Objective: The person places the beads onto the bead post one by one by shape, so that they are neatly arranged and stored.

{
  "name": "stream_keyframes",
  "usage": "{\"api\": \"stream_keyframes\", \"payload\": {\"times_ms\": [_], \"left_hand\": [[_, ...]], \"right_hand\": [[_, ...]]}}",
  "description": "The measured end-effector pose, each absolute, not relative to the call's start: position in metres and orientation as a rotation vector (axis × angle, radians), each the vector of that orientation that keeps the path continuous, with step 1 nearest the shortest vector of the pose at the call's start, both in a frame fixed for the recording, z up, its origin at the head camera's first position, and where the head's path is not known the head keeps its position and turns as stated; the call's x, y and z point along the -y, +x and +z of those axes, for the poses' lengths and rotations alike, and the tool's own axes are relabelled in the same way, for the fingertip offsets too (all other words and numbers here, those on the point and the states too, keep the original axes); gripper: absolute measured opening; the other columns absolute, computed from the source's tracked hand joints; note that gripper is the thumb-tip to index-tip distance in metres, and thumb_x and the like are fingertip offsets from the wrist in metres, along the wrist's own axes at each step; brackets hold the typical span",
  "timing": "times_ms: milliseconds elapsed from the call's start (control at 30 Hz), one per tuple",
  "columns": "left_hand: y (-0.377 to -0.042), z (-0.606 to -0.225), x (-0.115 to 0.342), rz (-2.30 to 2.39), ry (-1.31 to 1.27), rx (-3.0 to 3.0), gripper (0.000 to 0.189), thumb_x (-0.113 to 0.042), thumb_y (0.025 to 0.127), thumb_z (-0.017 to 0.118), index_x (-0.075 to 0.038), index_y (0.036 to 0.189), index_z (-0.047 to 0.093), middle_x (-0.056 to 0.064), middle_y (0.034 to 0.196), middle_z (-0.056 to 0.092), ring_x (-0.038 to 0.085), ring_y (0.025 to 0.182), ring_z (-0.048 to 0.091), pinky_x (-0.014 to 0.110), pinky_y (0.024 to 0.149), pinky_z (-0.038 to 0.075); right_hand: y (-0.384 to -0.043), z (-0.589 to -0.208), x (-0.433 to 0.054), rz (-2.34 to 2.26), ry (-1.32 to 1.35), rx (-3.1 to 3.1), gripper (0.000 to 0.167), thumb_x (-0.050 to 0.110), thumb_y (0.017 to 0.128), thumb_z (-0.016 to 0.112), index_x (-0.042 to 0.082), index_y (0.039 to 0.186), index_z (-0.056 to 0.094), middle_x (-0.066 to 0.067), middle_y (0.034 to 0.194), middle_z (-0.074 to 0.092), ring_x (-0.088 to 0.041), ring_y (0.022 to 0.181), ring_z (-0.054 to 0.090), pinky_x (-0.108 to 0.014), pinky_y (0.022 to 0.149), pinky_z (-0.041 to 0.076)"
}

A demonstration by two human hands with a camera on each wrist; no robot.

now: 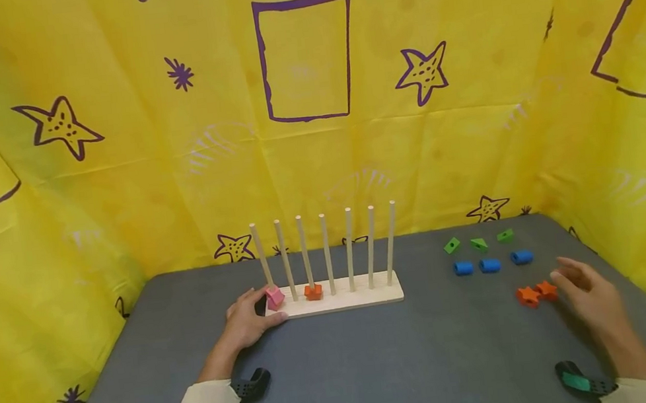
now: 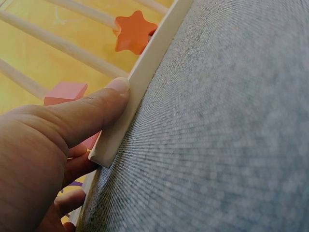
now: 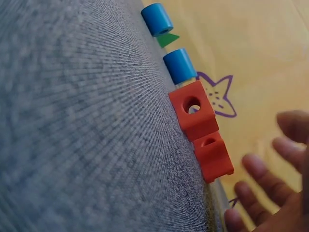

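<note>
My left hand (image 1: pixel 245 320) grips the left end of a pale wooden base (image 1: pixel 346 300) that carries several upright pegs; in the left wrist view the thumb (image 2: pixel 104 104) presses along its front edge. A pink block (image 1: pixel 275 298) sits at the foot of the leftmost peg, close to the fingers. An orange star bead (image 1: pixel 313 292) is on the third peg from the left. At the right, my right hand (image 1: pixel 594 297) hovers beside two orange star beads (image 1: pixel 537 293), its fingers loosely bent and holding nothing. The right wrist view shows a hole through one orange star (image 3: pixel 195 108).
Behind the orange stars lie a row of blue cylinders (image 1: pixel 490 265) and, farther back, a row of green triangular beads (image 1: pixel 479 244). All rest on the grey table (image 1: pixel 407 365). A yellow patterned cloth (image 1: pixel 318 162) hangs around the back and sides.
</note>
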State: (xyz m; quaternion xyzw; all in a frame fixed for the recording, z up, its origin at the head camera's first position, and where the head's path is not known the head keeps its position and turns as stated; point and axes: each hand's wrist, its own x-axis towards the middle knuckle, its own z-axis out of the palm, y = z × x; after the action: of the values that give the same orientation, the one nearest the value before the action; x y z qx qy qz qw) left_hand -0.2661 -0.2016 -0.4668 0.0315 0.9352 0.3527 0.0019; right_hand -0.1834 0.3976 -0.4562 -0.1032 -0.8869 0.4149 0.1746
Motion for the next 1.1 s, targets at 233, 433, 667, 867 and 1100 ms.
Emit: {"api": "stream_keyframes", "payload": {"times_ms": [233, 433, 667, 867, 1100], "left_hand": [[-0.264, -0.465, 0.201, 1.079, 0.107, -2.942, 0.083, -0.039, 0.076, 0.081, -0.001, 0.142, 0.046, 0.034, 0.144, 0.033, 0.057, 0.131, 0.020, 0.069, 0.101, 0.012], [-0.266, -0.466, 0.201, 1.074, 0.107, -2.940, 0.084, -0.041, 0.077, 0.081, -0.002, 0.143, 0.046, 0.033, 0.145, 0.032, 0.057, 0.131, 0.020, 0.070, 0.100, 0.013], [-0.267, -0.467, 0.203, 1.080, 0.105, -2.941, 0.087, -0.042, 0.076, 0.081, -0.001, 0.143, 0.045, 0.034, 0.145, 0.032, 0.058, 0.130, 0.020, 0.069, 0.100, 0.014], [-0.267, -0.467, 0.204, 1.091, 0.107, -2.930, 0.088, -0.043, 0.075, 0.081, -0.001, 0.143, 0.044, 0.034, 0.145, 0.031, 0.059, 0.130, 0.020, 0.068, 0.100, 0.013], [-0.267, -0.467, 0.203, 1.078, 0.109, -2.933, 0.087, -0.043, 0.075, 0.081, -0.001, 0.143, 0.045, 0.034, 0.145, 0.031, 0.059, 0.130, 0.020, 0.069, 0.100, 0.014]], "right_hand": [[-0.185, -0.466, -0.398, 1.095, -0.317, 2.644, 0.068, 0.045, 0.099, 0.050, -0.007, 0.141, 0.039, -0.035, 0.125, 0.050, -0.051, 0.111, 0.044, -0.063, 0.084, 0.037], [-0.188, -0.465, -0.399, 0.877, -0.221, 2.749, 0.062, 0.042, 0.099, 0.052, -0.012, 0.130, 0.048, -0.037, 0.123, 0.051, -0.055, 0.111, 0.043, -0.065, 0.084, 0.035], [-0.190, -0.462, -0.397, 0.845, -0.157, 2.780, 0.056, 0.043, 0.097, 0.055, -0.009, 0.118, 0.059, -0.039, 0.121, 0.048, -0.057, 0.110, 0.041, -0.067, 0.083, 0.034], [-0.190, -0.467, -0.392, 0.874, -0.127, 2.676, 0.044, 0.039, 0.094, 0.063, -0.002, 0.113, 0.063, -0.027, 0.110, 0.061, -0.039, 0.098, 0.055, -0.053, 0.078, 0.043], [-0.185, -0.458, -0.389, 1.009, -0.103, 2.485, 0.039, 0.025, 0.092, 0.068, 0.000, 0.121, 0.061, -0.009, 0.104, 0.061, 0.017, 0.075, 0.051, -0.013, 0.059, 0.043]]}}
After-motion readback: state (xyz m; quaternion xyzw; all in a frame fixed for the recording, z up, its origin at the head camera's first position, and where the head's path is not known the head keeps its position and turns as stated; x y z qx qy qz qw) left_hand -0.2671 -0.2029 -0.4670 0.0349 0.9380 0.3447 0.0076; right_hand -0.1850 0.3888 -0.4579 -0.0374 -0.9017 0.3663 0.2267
